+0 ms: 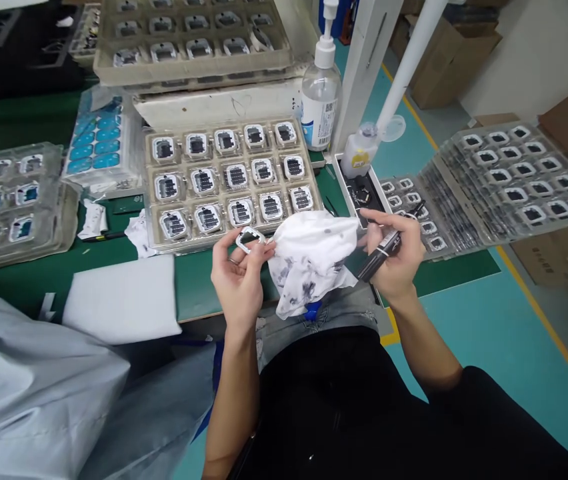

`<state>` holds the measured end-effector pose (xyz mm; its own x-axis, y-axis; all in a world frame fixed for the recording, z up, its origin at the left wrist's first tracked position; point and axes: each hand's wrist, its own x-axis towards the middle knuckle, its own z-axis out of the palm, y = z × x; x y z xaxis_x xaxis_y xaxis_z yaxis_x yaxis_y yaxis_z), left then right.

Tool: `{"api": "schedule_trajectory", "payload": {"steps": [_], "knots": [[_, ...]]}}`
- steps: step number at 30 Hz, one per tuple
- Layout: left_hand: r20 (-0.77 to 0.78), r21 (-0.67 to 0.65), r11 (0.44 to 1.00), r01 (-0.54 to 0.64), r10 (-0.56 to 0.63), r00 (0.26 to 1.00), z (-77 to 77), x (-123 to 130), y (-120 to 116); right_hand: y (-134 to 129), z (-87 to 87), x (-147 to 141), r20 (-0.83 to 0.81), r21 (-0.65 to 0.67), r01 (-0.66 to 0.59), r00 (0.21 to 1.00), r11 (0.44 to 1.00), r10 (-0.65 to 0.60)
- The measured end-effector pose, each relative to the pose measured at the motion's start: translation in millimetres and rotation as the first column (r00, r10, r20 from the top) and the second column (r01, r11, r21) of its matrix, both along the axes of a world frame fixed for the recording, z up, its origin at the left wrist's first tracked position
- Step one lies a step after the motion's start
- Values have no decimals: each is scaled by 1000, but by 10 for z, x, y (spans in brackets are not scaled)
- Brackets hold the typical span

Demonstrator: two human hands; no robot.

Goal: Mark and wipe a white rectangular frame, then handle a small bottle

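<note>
White rounded-square plastic frame [241,240], pinched in the left hand [238,275], needs edge-only handling; the right hand [398,257] grips a black cylindrical marker [377,258].

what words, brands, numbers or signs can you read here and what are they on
No text is legible; print or marks show on these:
Black marker in the right hand: white print, too small and blurred.
Pump bottle: print too small.
Small bottle: yellow label, nothing legible.
Cardboard box at right: dark marks, blurred.
</note>
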<state>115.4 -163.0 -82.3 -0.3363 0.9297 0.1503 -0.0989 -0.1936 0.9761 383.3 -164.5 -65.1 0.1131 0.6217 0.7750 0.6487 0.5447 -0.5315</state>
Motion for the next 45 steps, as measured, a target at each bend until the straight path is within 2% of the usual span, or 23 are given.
{"api": "schedule_trajectory", "payload": {"steps": [4, 9, 11, 13, 15, 17, 18, 20, 23, 25, 27, 29, 31, 33, 35, 37, 39, 40, 42, 45], "knots": [[-32, 58, 996, 74, -72, 997, 9, 16, -56, 1, -49, 66, 231, -79, -133, 962, 988, 148], [-70, 286, 953, 99, -82, 994, 34, 43, -121, -54, -32, 133, 319, 8, -226, 924, 974, 212], [-97, 381, 915, 132, -102, 990, 26, 50, -153, -142, 21, 151, 268, 44, -222, 942, 974, 203], [-161, 444, 874, 195, -136, 977, 15, 60, -195, -233, 102, 161, 127, 84, -143, 983, 986, 132], [-274, 482, 829, 284, -165, 947, 19, 90, -243, -286, 207, 173, -27, 122, -83, 996, 989, 87], [-417, 500, 772, 392, -182, 891, 55, 153, -287, -283, 324, 195, -94, 117, -78, 992, 990, 89], [-482, 511, 738, 442, -180, 857, 83, 197, -305, -265, 381, 213, -81, 79, -102, 991, 992, 108], [-581, 525, 668, 527, -170, 796, 145, 296, -336, -210, 482, 256, 5, -90, -190, 982, 978, 191], [-662, 519, 597, 612, -173, 729, 196, 424, -370, -129, 589, 319, 104, -365, -349, 906, 863, 411], [-688, 504, 572, 647, -187, 701, 186, 466, -386, -91, 625, 346, 119, -460, -422, 843, 781, 525], [-685, 499, 558, 663, -214, 696, 155, 472, -396, -64, 626, 361, 116, -521, -446, 807, 728, 579], [-663, 494, 565, 661, -248, 707, 116, 456, -409, -41, 581, 370, 105, -523, -426, 827, 738, 552], [-633, 486, 596, 639, -265, 728, 69, 432, -437, -17, 493, 376, 86, -419, -375, 890, 827, 447], [-591, 472, 636, 611, -286, 754, 10, 411, -492, 2, 382, 388, 63, -215, -320, 938, 923, 340], [-495, 435, 709, 554, -326, 806, -48, 404, -566, 3, 275, 411, 48, -18, -271, 961, 962, 272], [-329, 337, 830, 445, -339, 881, -86, 412, -633, -28, 189, 453, 62, 75, -264, 964, 962, 260], [-144, 176, 921, 348, -326, 934, -93, 429, -663, -94, 123, 508, 120, 56, -272, 957, 961, 264], [-73, 97, 938, 333, -327, 942, -89, 436, -661, -136, 98, 535, 161, 23, -271, 951, 962, 264], [0, -17, 930, 367, -367, 930, -78, 445, -632, -214, 72, 576, 237, -43, -235, 942, 971, 238], [-84, -58, 908, 414, -418, 905, -85, 439, -573, -249, 141, 554, 260, -65, -87, 960, 994, 101]]}}
